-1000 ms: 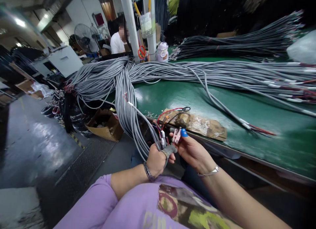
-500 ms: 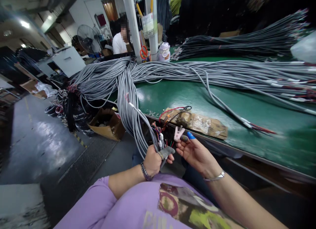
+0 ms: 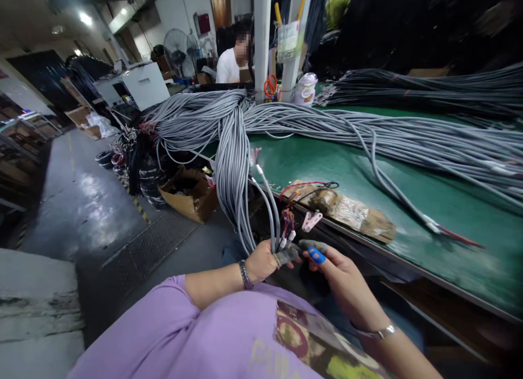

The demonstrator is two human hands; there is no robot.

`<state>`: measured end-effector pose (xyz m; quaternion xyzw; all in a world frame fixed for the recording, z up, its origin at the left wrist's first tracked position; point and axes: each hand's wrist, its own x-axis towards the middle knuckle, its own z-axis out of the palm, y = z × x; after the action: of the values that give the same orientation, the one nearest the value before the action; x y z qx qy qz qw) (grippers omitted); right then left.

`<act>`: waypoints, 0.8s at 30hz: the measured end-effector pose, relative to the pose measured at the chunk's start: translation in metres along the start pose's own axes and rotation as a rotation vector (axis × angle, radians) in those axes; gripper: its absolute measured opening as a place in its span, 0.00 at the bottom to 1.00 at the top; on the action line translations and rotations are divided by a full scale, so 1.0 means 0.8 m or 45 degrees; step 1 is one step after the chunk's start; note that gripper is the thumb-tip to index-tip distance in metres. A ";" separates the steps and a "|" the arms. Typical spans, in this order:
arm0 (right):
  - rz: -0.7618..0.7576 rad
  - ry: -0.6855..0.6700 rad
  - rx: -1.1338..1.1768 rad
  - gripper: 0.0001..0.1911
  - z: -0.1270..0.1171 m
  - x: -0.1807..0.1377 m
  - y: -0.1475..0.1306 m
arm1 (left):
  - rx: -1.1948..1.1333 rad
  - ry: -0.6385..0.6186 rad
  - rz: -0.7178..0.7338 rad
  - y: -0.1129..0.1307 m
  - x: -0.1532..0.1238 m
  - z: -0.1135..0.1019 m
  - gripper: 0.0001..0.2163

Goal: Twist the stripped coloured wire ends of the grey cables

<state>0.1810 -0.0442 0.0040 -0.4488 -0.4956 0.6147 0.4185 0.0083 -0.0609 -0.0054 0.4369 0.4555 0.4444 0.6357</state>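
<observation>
My left hand [image 3: 267, 262] is wrapped round the ends of several grey cables [image 3: 273, 215], with a grey cot on a finger. White sleeves and thin coloured wires [image 3: 288, 221] stick up above this grip. Close by on its right, my right hand [image 3: 333, 267] has thumb and index finger pinched together, a blue cot on the thumb and a grey one on the index finger. What lies in that pinch is too small to make out. A pink clip [image 3: 312, 221] sits at the table edge just above the right hand.
A large bundle of grey cables [image 3: 232, 156] drapes over the green table [image 3: 339, 161]. Taped cardboard [image 3: 355, 210] lies along its front edge. An open carton [image 3: 190, 194] stands on the floor to the left. Behind the posts [image 3: 261, 47], a person in white [image 3: 229, 66] sits.
My view has swung left, so the scene sits further right. The right hand has come down from beside the pink clip towards the left hand, its thumb and index finger closing together.
</observation>
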 end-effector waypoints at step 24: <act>-0.213 0.143 0.342 0.14 0.011 -0.015 0.036 | -0.562 0.313 0.241 0.048 -0.037 -0.046 0.21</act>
<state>0.1734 -0.0622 -0.0221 -0.3799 -0.4204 0.6123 0.5513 -0.0394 -0.0755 0.0295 0.2711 0.3783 0.6402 0.6112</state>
